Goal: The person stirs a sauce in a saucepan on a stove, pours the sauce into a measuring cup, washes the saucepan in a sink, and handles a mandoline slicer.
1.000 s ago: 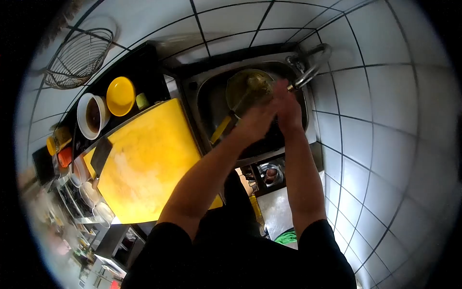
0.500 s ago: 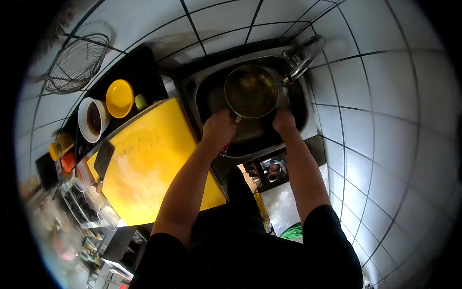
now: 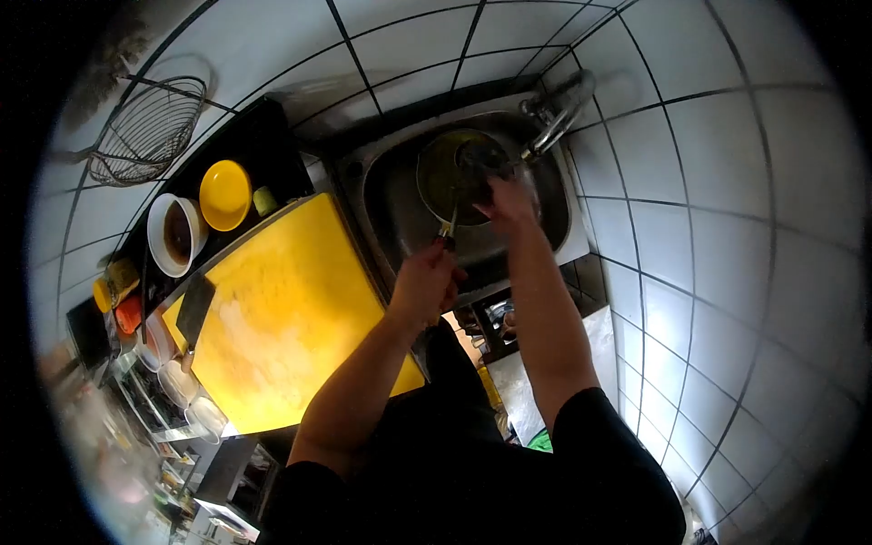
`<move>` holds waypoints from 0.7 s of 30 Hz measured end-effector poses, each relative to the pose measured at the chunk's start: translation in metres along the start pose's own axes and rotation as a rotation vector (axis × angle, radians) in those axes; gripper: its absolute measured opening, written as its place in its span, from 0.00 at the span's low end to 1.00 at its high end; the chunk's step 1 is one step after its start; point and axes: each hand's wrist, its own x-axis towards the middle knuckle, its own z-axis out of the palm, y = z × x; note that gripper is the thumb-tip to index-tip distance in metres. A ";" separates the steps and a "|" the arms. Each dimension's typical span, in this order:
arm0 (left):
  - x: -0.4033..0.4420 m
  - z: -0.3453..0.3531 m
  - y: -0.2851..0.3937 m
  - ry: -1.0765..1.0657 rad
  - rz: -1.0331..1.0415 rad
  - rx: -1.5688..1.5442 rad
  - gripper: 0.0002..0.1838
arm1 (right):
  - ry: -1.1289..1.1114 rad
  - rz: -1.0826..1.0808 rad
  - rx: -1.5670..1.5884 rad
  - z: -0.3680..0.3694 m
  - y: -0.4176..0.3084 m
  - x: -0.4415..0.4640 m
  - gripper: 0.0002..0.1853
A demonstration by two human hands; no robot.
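A round pan (image 3: 434, 182) with a pale rim and dark greenish inside sits in the steel sink (image 3: 386, 213). My left hand (image 3: 425, 286) is wrapped round the pan's handle on the near side. Over the right part of the pan is my right hand (image 3: 510, 202), its fingers bent downward at a dark, roundish thing (image 3: 481, 162). What that thing is stays unclear in the dim light, and the fingertips are partly blurred.
The faucet (image 3: 549, 136) reaches over the sink's right side. On the left lies a yellow cutting board (image 3: 272, 309) with a cleaver (image 3: 194, 311). Behind it stand a yellow bowl (image 3: 224, 195) and a white bowl (image 3: 163, 241) of brown liquid. A wire strainer (image 3: 150, 132) hangs on the wall.
My right hand has left the pan's right rim and moved in over the pan, where a dark roundish thing now shows. My left hand has slid back along the handle, toward me.
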 end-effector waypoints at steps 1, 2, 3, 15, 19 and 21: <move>-0.002 0.002 -0.003 -0.029 -0.043 -0.028 0.16 | -0.032 -0.036 -0.028 0.005 0.018 0.014 0.24; -0.006 0.001 -0.007 -0.066 -0.042 -0.039 0.16 | -0.083 -0.141 -0.160 -0.001 0.050 0.038 0.24; -0.012 -0.001 -0.010 -0.101 -0.045 -0.053 0.17 | -0.120 -0.253 -0.285 -0.006 0.082 0.062 0.24; 0.009 -0.069 -0.019 -0.049 0.494 1.239 0.16 | -0.627 -0.870 -1.426 0.005 -0.074 -0.029 0.23; -0.015 -0.063 0.004 0.104 0.502 1.506 0.28 | -0.506 -0.305 -1.276 0.020 -0.108 -0.020 0.28; -0.025 -0.069 -0.001 0.143 0.550 1.526 0.30 | -0.409 -0.117 -1.147 0.013 -0.115 -0.011 0.29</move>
